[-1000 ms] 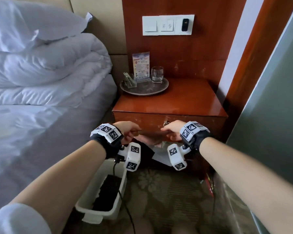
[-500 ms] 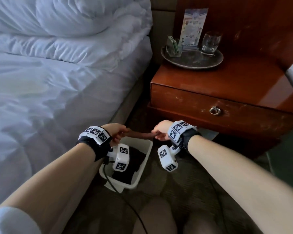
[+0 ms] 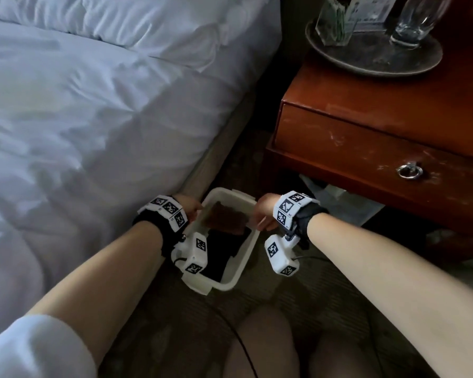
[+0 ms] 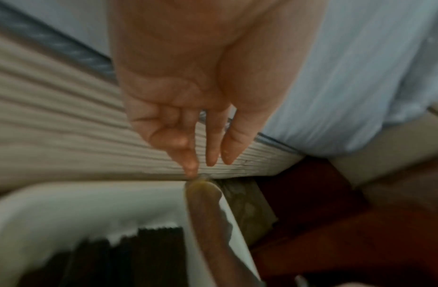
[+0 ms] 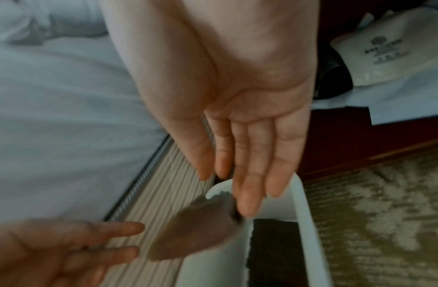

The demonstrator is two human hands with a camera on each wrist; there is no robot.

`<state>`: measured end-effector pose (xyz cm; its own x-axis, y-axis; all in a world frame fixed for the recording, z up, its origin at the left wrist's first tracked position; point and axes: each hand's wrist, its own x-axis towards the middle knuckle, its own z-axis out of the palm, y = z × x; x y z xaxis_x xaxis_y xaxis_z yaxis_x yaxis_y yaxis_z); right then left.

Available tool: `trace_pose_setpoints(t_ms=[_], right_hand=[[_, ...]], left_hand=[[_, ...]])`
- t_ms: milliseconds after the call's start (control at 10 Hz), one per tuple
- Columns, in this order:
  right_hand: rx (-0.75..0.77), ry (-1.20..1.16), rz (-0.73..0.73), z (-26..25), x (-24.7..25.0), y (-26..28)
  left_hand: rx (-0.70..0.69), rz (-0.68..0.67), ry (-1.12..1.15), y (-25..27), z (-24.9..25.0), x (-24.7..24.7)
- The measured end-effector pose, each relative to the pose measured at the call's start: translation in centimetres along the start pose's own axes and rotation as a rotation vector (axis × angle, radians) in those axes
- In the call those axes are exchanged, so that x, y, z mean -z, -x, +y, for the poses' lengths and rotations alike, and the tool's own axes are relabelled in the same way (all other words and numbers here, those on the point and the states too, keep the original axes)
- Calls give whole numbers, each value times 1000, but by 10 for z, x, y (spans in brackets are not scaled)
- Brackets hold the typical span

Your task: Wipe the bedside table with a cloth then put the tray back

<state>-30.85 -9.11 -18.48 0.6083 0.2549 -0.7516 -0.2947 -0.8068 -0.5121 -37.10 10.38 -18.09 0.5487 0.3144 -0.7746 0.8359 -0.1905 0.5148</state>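
A brown cloth [image 3: 224,219] hangs just over the far end of a white plastic bin [image 3: 246,257] on the carpet. My left hand [image 3: 194,211] and right hand [image 3: 262,214] flank it with straight fingers. In the left wrist view the cloth [image 4: 205,203] sits just below the left hand [image 4: 208,163], at most brushing one fingertip. The right wrist view has the right hand [image 5: 237,194] spread beside the drooping cloth [image 5: 195,229]. On the wooden bedside table [image 3: 393,105] stands the round metal tray [image 3: 374,61] with a glass [image 3: 418,17].
A dark cloth [image 3: 221,252] lies in the bin. The bed [image 3: 93,105] fills the left side, close to the bin. The table's drawer has a ring handle [image 3: 409,171]. Packaged slippers [image 5: 397,54] lie under the table. My knees are at the bottom edge.
Both hands came down from drawer height to the bin. The cloth, earlier stretched between pinching fingers, now hangs loose over the bin with the fingers straightened. The view tilted downward.
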Motion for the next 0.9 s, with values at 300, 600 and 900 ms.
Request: trace_pose_setpoints(t_ms=[300, 600, 900], right_hand=[[12, -168, 123, -12, 22, 19], [123, -157, 165, -14, 68, 91], [252, -241, 371, 21, 128, 180]], left_hand=[[-96, 28, 104, 12, 34, 5], [-330, -2, 71, 84, 89, -8], [-508, -32, 52, 145, 139, -45]])
